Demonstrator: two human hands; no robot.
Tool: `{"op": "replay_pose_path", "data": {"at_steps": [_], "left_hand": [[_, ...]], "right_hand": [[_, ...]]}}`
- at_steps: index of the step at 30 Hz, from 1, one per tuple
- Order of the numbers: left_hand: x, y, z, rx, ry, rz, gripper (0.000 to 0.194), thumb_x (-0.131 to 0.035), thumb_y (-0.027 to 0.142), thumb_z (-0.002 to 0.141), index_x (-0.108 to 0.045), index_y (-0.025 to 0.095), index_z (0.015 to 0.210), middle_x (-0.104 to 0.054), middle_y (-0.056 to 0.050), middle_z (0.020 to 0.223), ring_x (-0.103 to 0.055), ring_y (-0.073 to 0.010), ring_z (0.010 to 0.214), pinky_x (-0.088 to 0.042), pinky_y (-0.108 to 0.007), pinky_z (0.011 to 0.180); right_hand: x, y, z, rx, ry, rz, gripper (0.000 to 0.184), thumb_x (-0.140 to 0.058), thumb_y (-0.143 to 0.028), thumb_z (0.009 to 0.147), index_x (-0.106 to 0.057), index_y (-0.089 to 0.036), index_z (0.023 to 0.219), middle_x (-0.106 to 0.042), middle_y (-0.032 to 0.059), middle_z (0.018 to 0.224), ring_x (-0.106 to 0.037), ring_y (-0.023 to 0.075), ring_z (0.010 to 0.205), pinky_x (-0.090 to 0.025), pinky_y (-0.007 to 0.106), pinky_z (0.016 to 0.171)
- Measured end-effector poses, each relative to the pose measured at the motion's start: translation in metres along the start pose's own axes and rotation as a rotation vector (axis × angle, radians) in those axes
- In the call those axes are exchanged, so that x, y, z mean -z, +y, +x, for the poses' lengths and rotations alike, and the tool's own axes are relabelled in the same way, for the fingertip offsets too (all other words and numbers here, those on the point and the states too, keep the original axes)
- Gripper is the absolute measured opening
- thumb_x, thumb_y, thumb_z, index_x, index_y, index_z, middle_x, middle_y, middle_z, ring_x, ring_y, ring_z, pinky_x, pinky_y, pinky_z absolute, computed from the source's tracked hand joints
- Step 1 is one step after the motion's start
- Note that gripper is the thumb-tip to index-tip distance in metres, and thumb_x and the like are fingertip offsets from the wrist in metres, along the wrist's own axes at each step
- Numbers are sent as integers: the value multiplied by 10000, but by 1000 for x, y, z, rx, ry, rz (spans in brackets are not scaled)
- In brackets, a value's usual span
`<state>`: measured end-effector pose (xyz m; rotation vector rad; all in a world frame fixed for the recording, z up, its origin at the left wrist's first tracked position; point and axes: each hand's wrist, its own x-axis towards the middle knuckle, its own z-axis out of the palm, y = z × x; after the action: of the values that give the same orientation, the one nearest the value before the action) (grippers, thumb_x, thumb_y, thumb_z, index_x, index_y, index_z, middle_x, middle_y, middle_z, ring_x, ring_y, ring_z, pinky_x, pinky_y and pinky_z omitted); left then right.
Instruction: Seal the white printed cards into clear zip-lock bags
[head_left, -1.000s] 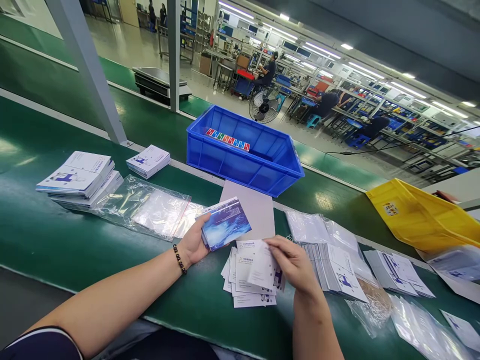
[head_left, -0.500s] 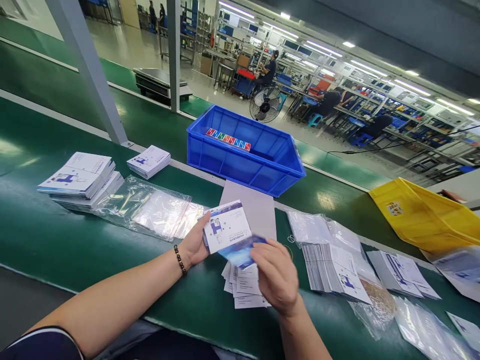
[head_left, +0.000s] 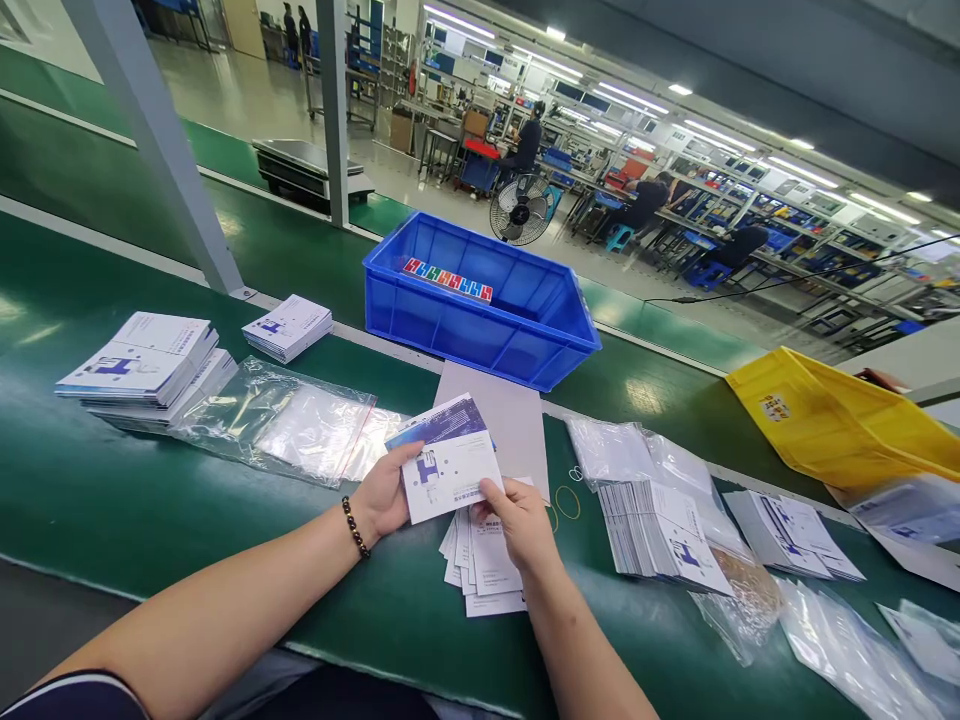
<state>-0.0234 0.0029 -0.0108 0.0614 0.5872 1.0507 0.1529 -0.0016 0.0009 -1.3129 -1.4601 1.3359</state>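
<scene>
My left hand [head_left: 385, 494], with a beaded bracelet at its wrist, grips a few printed booklets [head_left: 452, 474] by their left edge. The top one shows a white cover with a purple drawing; a dark blue band shows on another behind it. Between thumb and fingers, my right hand [head_left: 523, 522] pinches the lower right corner of the top booklet. How many are held is hidden. Below the hands, a loose fanned pile of white booklets [head_left: 491, 604] lies on the green bench [head_left: 360, 625], partly covered by my right hand.
A blue bin [head_left: 480, 335] stands behind the hands, a yellow bin [head_left: 840, 430] at right. Stacked booklets lie left [head_left: 139, 355] and right [head_left: 667, 540]. Clear plastic bags [head_left: 311, 425] and a rubber band [head_left: 568, 503] lie nearby. A grey post [head_left: 161, 150] rises at left.
The tilted booklet with its blue side showing has left that pose in my right hand. Now a white cover lies flatter across both hands. The view has shifted slightly.
</scene>
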Motion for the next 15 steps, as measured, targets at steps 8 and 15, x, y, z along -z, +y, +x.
{"op": "replay_pose_path", "data": {"at_steps": [8,15], "left_hand": [[-2,8,-3,-31,-73,41,614,-453,563,785,-422,157,1245,-620,-169,1062,-620,-310,906,-532,-416,693],[-7,8,-4,-76,-28,88,452,-471,407,822,-476,143,1189,-643,-148,1025,-637,-291,861,-543,-375,633]], "right_hand": [[50,-32,-1,314,378,264,224,-679,-381,672,-556,-195,694,-594,-28,577,-551,106,503,-446,218,485],[61,-47,6,311,-230,-462,145,-553,-258,785,-674,-199,837,-692,45,780,-636,166,675,-501,255,564]]}}
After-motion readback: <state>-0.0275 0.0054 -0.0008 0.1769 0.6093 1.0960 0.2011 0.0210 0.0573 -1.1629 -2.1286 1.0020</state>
